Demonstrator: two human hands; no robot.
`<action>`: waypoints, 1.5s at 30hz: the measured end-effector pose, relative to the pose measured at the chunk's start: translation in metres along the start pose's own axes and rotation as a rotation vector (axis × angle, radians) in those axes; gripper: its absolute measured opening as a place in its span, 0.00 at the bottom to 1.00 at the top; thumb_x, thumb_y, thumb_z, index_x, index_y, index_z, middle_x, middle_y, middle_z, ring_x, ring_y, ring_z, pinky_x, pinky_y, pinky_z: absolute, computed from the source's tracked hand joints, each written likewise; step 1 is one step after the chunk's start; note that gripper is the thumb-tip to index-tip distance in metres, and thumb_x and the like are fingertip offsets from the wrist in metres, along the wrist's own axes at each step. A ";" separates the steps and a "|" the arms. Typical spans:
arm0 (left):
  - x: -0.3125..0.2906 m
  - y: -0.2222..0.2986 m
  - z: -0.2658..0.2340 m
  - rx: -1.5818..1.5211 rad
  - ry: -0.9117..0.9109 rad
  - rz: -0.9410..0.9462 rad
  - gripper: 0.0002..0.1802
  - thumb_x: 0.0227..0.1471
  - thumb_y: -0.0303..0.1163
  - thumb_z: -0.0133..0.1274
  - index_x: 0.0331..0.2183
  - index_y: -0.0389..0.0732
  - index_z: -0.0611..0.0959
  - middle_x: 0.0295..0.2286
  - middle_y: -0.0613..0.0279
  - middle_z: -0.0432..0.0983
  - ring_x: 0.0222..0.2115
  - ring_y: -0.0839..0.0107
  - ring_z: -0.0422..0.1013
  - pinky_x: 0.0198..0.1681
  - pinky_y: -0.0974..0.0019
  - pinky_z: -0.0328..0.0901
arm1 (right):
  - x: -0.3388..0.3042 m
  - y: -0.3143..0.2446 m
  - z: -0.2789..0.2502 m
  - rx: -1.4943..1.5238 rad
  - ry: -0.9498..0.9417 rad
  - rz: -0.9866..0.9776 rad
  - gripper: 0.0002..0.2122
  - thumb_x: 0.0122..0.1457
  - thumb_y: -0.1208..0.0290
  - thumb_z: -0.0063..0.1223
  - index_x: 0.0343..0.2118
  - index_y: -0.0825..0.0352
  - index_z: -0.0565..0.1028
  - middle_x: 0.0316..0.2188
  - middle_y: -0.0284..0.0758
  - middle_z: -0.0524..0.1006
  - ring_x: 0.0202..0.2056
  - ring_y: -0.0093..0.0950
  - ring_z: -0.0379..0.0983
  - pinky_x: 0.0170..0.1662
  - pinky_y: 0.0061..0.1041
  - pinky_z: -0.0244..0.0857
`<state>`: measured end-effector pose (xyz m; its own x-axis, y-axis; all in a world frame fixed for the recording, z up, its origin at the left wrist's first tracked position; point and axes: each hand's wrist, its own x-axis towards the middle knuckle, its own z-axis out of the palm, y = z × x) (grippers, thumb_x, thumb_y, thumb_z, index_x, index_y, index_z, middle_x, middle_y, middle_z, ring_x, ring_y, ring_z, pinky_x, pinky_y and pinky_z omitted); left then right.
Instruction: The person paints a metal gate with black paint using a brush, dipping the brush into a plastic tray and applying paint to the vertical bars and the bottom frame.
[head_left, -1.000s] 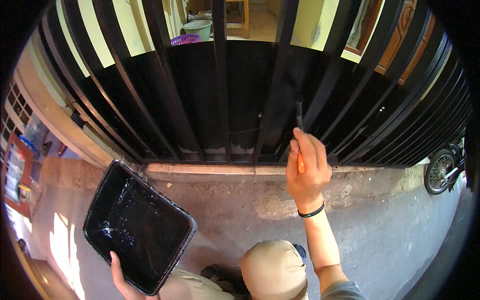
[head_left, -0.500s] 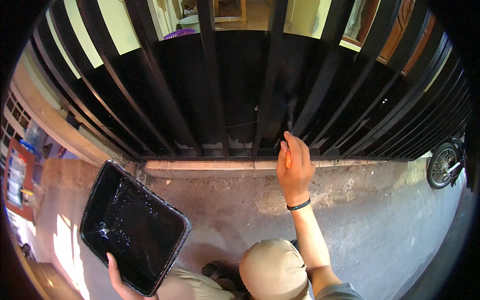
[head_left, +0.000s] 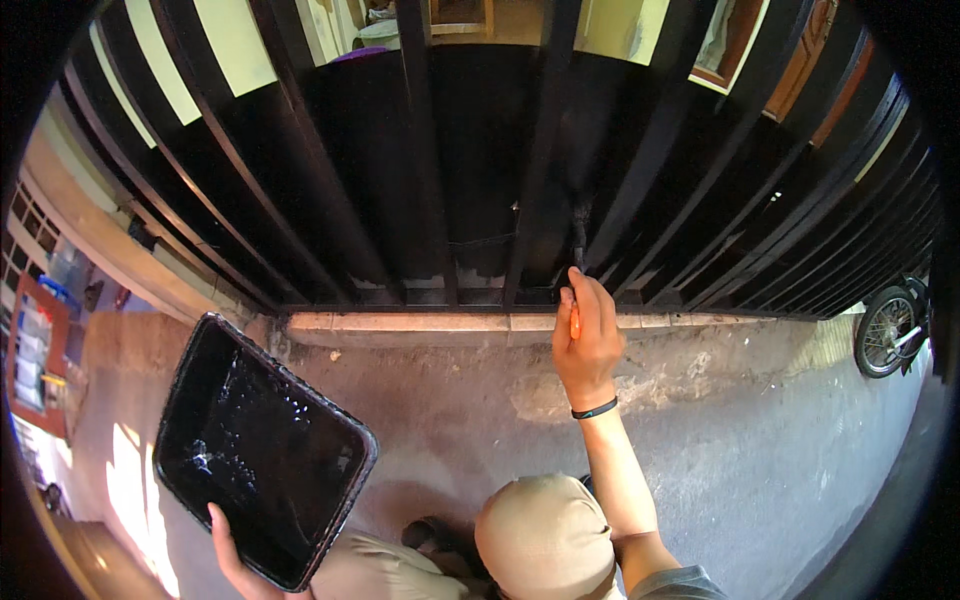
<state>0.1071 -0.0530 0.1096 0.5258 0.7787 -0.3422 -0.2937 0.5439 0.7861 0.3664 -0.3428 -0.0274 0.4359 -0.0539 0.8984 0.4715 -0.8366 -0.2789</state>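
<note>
In my right hand point(head_left: 590, 335) is a paintbrush point(head_left: 576, 318) with an orange handle, its dark bristles up against the black panel behind the bars of a black metal fence point(head_left: 480, 170). The fingers wrap the handle just above the fence's bottom rail. My left hand point(head_left: 232, 555) grips the lower left rim of a black paint tray point(head_left: 270, 465), thumb over the edge and the other fingers hidden beneath. Wet black paint glistens inside the tray, which is tilted. Greyish patches show low on the panel.
A tiled ledge point(head_left: 430, 323) runs under the fence above grey concrete ground point(head_left: 740, 450). At the far right stands a motorcycle wheel point(head_left: 888, 332). My bent knee point(head_left: 545, 540) is between my arms. A reddish-brown wooden frame point(head_left: 38, 350) stands at the left.
The view has shifted slightly. The brush tip sits a little lower on the panel, and the paint tray has moved slightly up and left; both hands keep their hold.
</note>
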 end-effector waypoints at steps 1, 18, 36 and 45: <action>-0.001 0.000 0.002 -0.017 0.014 -0.012 0.29 0.61 0.44 0.61 0.58 0.40 0.79 0.53 0.54 0.79 0.49 0.57 0.77 0.53 0.51 0.75 | -0.005 0.000 0.000 0.008 -0.016 0.008 0.14 0.61 0.76 0.65 0.51 0.67 0.81 0.43 0.41 0.82 0.37 0.38 0.83 0.35 0.30 0.78; 0.007 0.006 -0.008 -0.045 0.090 -0.012 0.29 0.63 0.43 0.59 0.60 0.38 0.79 0.57 0.53 0.76 0.55 0.56 0.75 0.58 0.48 0.73 | 0.012 -0.020 -0.023 -0.116 -0.177 -0.028 0.14 0.65 0.70 0.63 0.53 0.61 0.79 0.42 0.38 0.80 0.36 0.38 0.83 0.33 0.31 0.78; 0.014 0.009 -0.017 -0.017 0.048 -0.035 0.29 0.66 0.45 0.55 0.60 0.35 0.77 0.57 0.53 0.76 0.55 0.60 0.74 0.60 0.53 0.72 | 0.095 -0.075 -0.018 -0.683 -0.651 -0.713 0.09 0.54 0.73 0.58 0.35 0.71 0.81 0.29 0.42 0.79 0.21 0.23 0.77 0.21 0.20 0.69; 0.018 0.008 -0.028 0.035 0.053 -0.002 0.31 0.64 0.44 0.57 0.60 0.34 0.77 0.58 0.51 0.75 0.56 0.58 0.73 0.61 0.54 0.71 | 0.089 -0.068 -0.022 -0.626 -0.752 -0.705 0.08 0.54 0.72 0.58 0.36 0.70 0.80 0.32 0.43 0.78 0.23 0.24 0.79 0.21 0.21 0.70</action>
<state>0.0922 -0.0256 0.0958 0.4831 0.7937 -0.3696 -0.2642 0.5346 0.8028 0.3565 -0.3021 0.0792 0.6680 0.6779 0.3069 0.4226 -0.6851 0.5934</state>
